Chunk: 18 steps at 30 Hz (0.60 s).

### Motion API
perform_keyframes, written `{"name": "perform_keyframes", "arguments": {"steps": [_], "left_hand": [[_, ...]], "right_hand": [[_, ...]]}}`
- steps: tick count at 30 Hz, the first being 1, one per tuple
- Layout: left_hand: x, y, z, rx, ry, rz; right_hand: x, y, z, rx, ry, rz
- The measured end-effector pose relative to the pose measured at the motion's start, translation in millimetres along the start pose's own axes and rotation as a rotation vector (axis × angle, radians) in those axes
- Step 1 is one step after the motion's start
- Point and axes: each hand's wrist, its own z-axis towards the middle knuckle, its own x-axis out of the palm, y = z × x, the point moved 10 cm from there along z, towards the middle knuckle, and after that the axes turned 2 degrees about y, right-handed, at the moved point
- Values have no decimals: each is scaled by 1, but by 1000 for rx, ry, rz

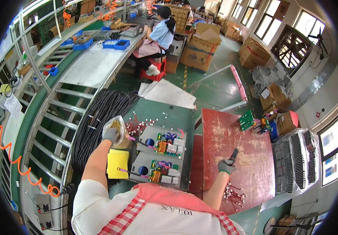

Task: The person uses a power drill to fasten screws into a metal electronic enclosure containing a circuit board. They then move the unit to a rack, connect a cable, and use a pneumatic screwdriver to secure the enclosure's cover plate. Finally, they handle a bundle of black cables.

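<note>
My left hand [109, 135], in a grey glove, is at the mouth of a clear plastic bag [116, 124] of small brass-coloured parts. Its fingertips are hidden in the bag. In my right hand [226, 166], also gloved, is a screwdriver [234, 152] with a dark handle, its thin shaft pointing away over the red board [219, 133]. Two grey metal plates carrying circuit boards lie in front of me, a farther one [169, 143] and a nearer one [164, 172]. Red-and-white wire leads [137, 124] are heaped beside the bag.
Black cables [94, 129] lie left, beside a roller conveyor [61, 125]. Yellow sheets [117, 164] rest below the bag. A green circuit board [246, 120] and more leads [233, 196] lie on the red board. Black finned parts [296, 160] stand right. A seated person [162, 33] works farther off.
</note>
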Motion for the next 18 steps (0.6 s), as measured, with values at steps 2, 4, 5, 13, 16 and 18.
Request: {"name": "perform_keyframes", "arguments": {"steps": [2,4,5,13,16,18], "left_hand": [[-13,31,2,-65,-280,-117],[-1,81,4,-338,-405,-551],[12,62,7,-375,-281,-904],[-32,-75,-39,268,333,-2398],[-32,-158,-96,136,624,-2472],[-11,-185,-129,-177,592,-2285]], "right_hand": [[60,-7,-54,11,87,-148],[135,-14,-113,93,415,-235],[161,7,-142,-117,409,-315],[317,-34,-381,-415,1387,-420],[305,-72,-397,-38,1606,-395],[297,-96,-403,-12,1560,-360]]}}
